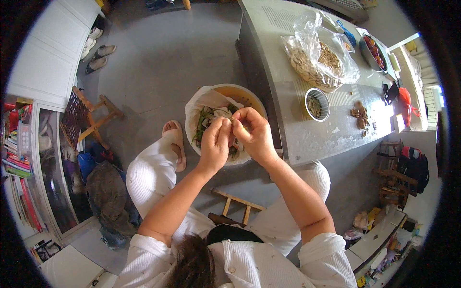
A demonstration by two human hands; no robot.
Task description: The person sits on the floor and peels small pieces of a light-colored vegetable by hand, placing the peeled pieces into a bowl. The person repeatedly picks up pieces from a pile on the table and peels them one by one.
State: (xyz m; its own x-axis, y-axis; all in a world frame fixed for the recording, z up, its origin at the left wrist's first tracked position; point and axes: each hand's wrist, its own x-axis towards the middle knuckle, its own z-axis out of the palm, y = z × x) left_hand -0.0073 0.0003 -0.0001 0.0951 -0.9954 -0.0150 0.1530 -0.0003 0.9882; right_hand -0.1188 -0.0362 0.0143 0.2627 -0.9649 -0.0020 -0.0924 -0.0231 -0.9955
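Over a lined waste bin, my left hand and my right hand meet at the fingertips. Between them they pinch a small pale piece, apparently a seed, mostly hidden by the fingers. Green plant scraps and pale waste lie in the bin's white liner. To the right on the table, a clear plastic bag holds many flat beige seeds, which look like pumpkin seeds in their shells. In front of it, a ribbed clear plastic cup contains greenish kernels.
The grey table's near corner stands close to my right forearm. Brown shell-like scraps, a bowl of red fruit and a red plastic bag rest on it. A folding stool and slippers are on the floor to the left.
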